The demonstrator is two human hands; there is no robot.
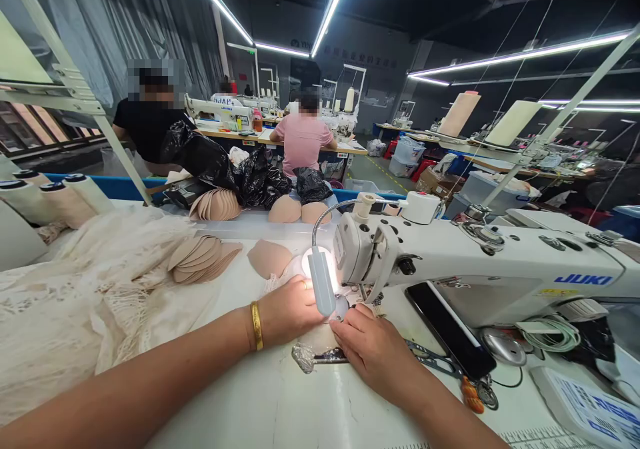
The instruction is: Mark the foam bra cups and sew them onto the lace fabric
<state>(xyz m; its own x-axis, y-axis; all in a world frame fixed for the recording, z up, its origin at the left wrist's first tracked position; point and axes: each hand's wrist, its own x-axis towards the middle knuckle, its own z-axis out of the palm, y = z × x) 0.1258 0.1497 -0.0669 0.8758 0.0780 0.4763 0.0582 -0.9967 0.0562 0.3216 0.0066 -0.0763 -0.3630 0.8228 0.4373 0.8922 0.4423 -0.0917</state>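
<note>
Lamp hides fingertips of left hand | right hand: grip unclear

foam cups are showing beige | lace fabric is showing cream openwork | sewing machine is showing white with blue lettering | bracelet is gleaming gold

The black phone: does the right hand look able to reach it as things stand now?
Probably yes. The black phone lies near the right hand, uncovered on top; only a low, dark tool lies partly between them, and the sewing machine stands beyond.
</note>
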